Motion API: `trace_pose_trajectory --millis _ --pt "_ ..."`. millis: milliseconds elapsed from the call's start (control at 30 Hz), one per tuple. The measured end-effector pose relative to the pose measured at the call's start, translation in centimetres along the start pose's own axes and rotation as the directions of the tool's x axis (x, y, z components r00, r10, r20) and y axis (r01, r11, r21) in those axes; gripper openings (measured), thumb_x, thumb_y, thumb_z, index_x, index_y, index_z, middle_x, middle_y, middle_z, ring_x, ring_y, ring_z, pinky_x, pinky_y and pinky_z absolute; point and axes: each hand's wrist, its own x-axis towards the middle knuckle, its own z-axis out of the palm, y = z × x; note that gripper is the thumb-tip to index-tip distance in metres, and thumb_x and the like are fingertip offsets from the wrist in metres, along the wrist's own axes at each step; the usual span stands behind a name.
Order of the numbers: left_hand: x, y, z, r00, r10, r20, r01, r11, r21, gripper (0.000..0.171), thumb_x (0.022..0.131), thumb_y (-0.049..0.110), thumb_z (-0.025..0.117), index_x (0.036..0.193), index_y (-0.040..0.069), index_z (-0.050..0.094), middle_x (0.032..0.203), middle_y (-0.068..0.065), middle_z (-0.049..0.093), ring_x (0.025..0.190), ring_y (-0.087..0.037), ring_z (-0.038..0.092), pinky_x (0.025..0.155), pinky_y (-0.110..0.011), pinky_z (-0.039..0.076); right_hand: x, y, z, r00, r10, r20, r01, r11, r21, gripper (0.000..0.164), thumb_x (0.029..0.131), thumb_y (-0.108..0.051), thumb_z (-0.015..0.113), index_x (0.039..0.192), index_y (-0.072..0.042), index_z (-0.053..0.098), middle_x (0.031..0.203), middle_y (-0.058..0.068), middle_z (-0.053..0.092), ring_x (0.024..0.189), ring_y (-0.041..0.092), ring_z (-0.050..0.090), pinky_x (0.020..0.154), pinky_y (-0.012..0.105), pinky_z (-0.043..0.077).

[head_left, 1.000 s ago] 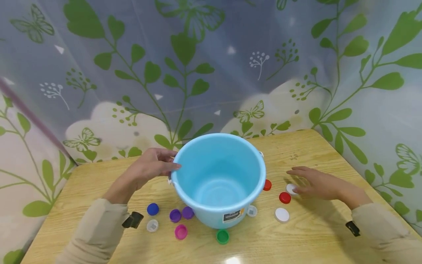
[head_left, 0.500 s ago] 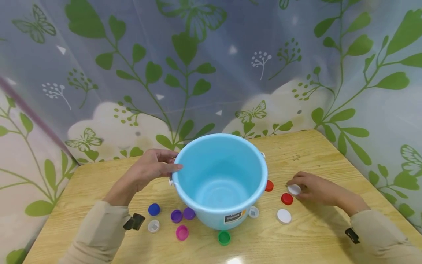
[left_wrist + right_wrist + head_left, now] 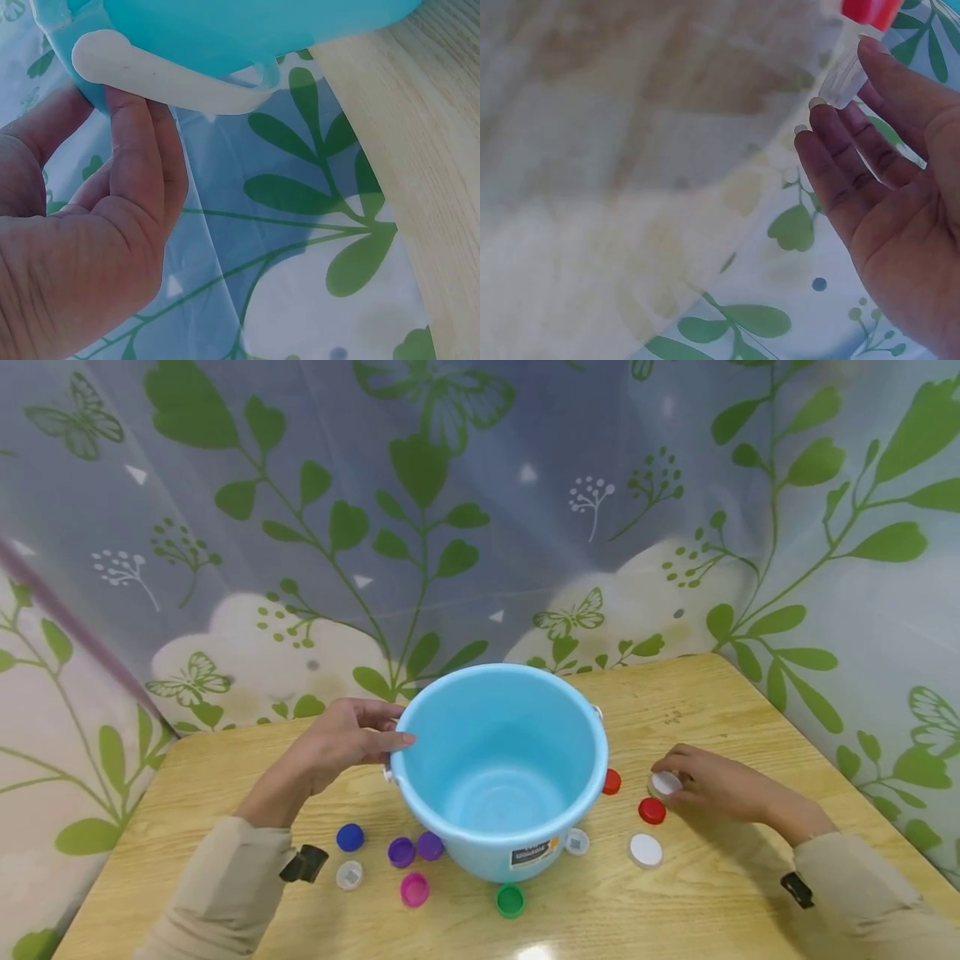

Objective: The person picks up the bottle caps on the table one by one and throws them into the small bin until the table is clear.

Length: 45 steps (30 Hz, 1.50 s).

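Observation:
A light blue bucket [image 3: 498,714] stands upright on the table, nothing inside it. My left hand [image 3: 341,743] grips its left rim, thumb over the edge and fingers outside. The left wrist view shows those fingers beside the bucket's white handle [image 3: 172,81]. To the right of the bucket, my right hand [image 3: 723,785] pinches a whitish bottle cap [image 3: 664,785] by its edges, low over the table. In the right wrist view this translucent-looking cap [image 3: 844,79] sits between thumb and fingertips. A red bottle cap [image 3: 652,811] lies right by it.
A white cap [image 3: 646,852] lies nearer the front; another red cap [image 3: 612,782] is partly behind the bucket. Around the bucket's front and left lie caps in green [image 3: 511,901], pink [image 3: 414,890], purple [image 3: 401,852], blue [image 3: 350,837] and clear. A patterned curtain [image 3: 315,527] hangs behind.
My right hand has come down from hovering with spread fingers and now pinches the whitish cap, which is slightly tilted. The left hand stays on the bucket rim.

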Motion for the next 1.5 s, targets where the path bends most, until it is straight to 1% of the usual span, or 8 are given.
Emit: trace_pose_trajectory --millis 133,333,567,800,1000,1167,1267,1500 --pt "0.1 0.1 -0.1 1.000 0.003 -0.004 -0.003 1.000 0.000 0.043 0.086 0.009 0.072 0.124 -0.005 0.059 0.092 -0.014 0.059 0.078 -0.019 0.064 0.080 -0.034 0.056 0.2 -0.5 -1.1 0.999 -0.028 -0.036 0.027 0.999 -0.027 0.033 0.086 -0.016 0.072 0.115 -0.005 0.063 0.108 0.003 0.056 0.090 0.015 0.056 0.075 0.033 0.053" --pt "0.3 0.1 0.1 1.000 -0.019 -0.013 0.018 0.999 -0.035 0.045 0.085 0.008 0.073 0.125 -0.006 0.058 0.095 -0.015 0.057 0.080 -0.021 0.065 0.078 -0.035 0.057 0.1 -1.4 -3.0 0.997 -0.050 -0.062 0.049 0.999 -0.021 0.035 0.086 -0.013 0.072 0.118 -0.002 0.062 0.109 0.005 0.055 0.088 0.014 0.054 0.072 0.034 0.054" --pt "0.4 -0.2 0.1 0.999 -0.023 -0.026 0.022 0.999 -0.026 0.044 0.085 0.008 0.073 0.124 -0.006 0.058 0.097 -0.016 0.058 0.081 -0.021 0.066 0.077 -0.035 0.057 0.2 -2.8 -5.4 0.985 -0.131 -0.116 0.116 0.985 -0.128 0.036 0.084 -0.012 0.074 0.117 -0.005 0.062 0.110 0.002 0.055 0.091 0.014 0.055 0.073 0.034 0.054" --pt "0.3 -0.3 0.0 0.999 -0.035 -0.032 0.034 0.999 -0.025 0.045 0.085 0.008 0.073 0.125 -0.006 0.057 0.099 -0.017 0.059 0.080 -0.021 0.066 0.076 -0.035 0.058 0.9 -4.3 -7.0 0.963 -0.202 -0.175 0.171 0.969 -0.180 0.039 0.082 -0.009 0.075 0.119 -0.006 0.062 0.111 0.001 0.056 0.091 0.012 0.054 0.071 0.033 0.054" --pt "0.3 0.0 0.2 0.999 -0.044 -0.031 0.043 0.999 -0.025 0.045 0.085 0.009 0.073 0.125 -0.006 0.057 0.099 -0.017 0.059 0.079 -0.022 0.067 0.075 -0.035 0.058 1.4 -6.0 -8.3 0.953 -0.219 -0.211 0.175 0.962 -0.208 0.040 0.082 -0.009 0.076 0.120 -0.006 0.062 0.111 0.001 0.056 0.090 0.012 0.056 0.070 0.032 0.054" --pt "0.2 0.0 0.1 0.998 -0.049 -0.037 0.049 0.999 -0.023 0.044 0.086 0.009 0.073 0.125 -0.006 0.058 0.099 -0.018 0.060 0.080 -0.023 0.068 0.075 -0.035 0.058 2.4 -7.6 -9.5 0.922 -0.290 -0.255 0.239 0.947 -0.213 0.042 0.082 -0.006 0.075 0.121 -0.005 0.061 0.111 0.002 0.057 0.088 0.013 0.058 0.069 0.034 0.055" --pt "0.1 0.0 0.0 0.998 -0.055 -0.043 0.054 0.998 -0.028 0.044 0.086 0.009 0.073 0.125 -0.006 0.058 0.099 -0.018 0.060 0.080 -0.023 0.068 0.075 -0.035 0.058 3.2 -8.8 -10.1 0.913 -0.309 -0.265 0.260 0.944 -0.203 0.043 0.083 -0.008 0.075 0.123 -0.006 0.060 0.112 0.002 0.057 0.089 0.014 0.060 0.069 0.033 0.055" --pt "0.2 0.1 0.1 0.997 -0.061 -0.042 0.059 0.997 -0.044 0.045 0.085 0.009 0.073 0.125 -0.005 0.058 0.099 -0.017 0.060 0.081 -0.024 0.069 0.076 -0.035 0.058 5.0 -11.4 -10.5 0.925 -0.310 -0.219 0.278 0.947 -0.164 0.039 0.088 -0.016 0.071 0.125 -0.009 0.060 0.119 0.003 0.055 0.095 0.016 0.057 0.072 0.031 0.054"
